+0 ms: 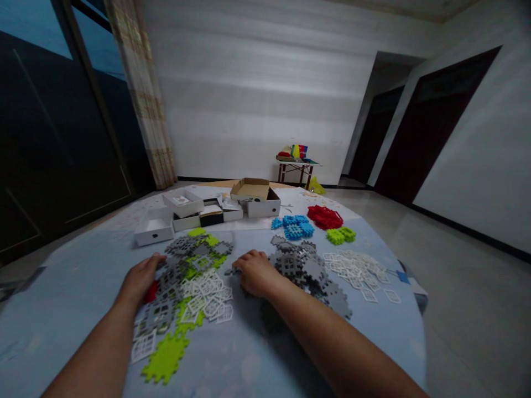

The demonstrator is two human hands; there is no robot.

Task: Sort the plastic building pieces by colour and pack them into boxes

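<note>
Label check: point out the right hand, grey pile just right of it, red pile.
Right hand point(256, 272): head view, back of hand.
Grey pile point(314, 269): head view, an upper piece.
Red pile point(323, 217): head view, its middle.

Gray toothed pieces point(314, 268), loosely heaped

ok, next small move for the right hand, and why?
I'd probably draw the grey piece next to the right hand onto the grey heap at that hand's other side. That heap looks mostly grey, while the mixed pile by the left hand has grey, green and white parts. Can't tell whether the piece is gripped.
</note>
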